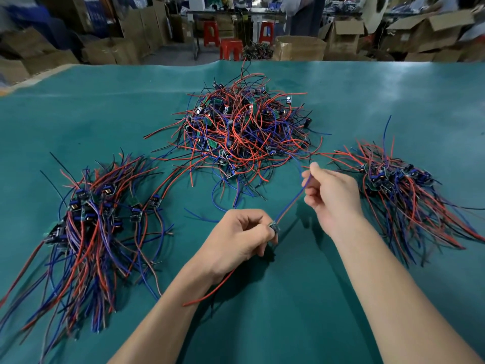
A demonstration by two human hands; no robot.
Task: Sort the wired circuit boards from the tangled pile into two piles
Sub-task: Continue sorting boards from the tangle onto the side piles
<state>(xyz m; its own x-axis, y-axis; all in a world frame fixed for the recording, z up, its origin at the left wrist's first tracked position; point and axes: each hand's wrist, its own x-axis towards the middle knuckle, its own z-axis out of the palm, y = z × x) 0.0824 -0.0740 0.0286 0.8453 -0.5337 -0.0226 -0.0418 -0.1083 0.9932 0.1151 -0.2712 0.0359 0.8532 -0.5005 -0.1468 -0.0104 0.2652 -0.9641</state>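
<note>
Our left hand point(241, 232) pinches one small board point(274, 227), our right hand point(330, 190) its wires point(291, 203), between two sorted piles point(99, 219) at frame's sides, while a large tangled pile point(244, 127) remains mid-counter point(288, 311).

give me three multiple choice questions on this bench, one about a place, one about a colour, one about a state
1. Where is the tangled pile?
A. between the two sorted piles, farther back
B. at the near edge
C. on a box

2. What colour is the table cover?
A. white
B. teal green
C. yellow

3. What does the left hand hold?
A. nothing
B. a red stool
C. a small circuit board

Key: 1 A, it sits behind the left pile and right pile. 2 B, teal all over. 3 C, fingers pinch the board while the right hand pinches its blue wire.
</note>
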